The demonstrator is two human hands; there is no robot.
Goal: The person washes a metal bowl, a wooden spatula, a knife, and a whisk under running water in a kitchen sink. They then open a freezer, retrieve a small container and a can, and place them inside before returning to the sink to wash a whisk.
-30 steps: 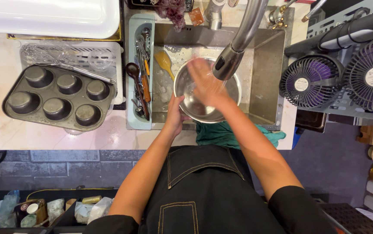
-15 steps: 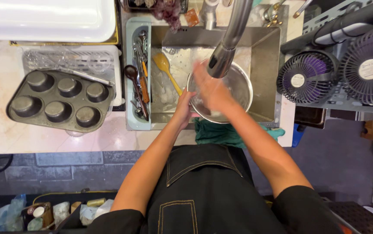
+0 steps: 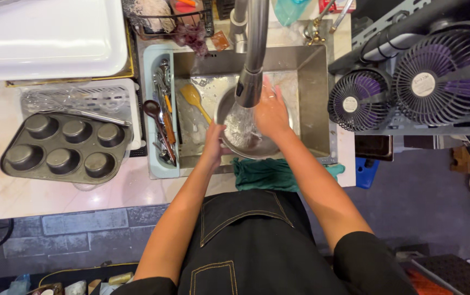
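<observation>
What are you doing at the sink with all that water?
A person is rinsing a round metal bowl in the sink. The left hand holds the bowl's near rim, and the right hand is pressed inside it. Water pours from the tap straight into the bowl. A yellow spatula lies in the sink beside it. On the counter to the left sits a dark muffin tin, and a green cloth hangs over the sink's front edge.

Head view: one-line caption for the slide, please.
Left hand steadies a metal bowl in the sink while the right hand rubs inside it under the running faucet.
</observation>
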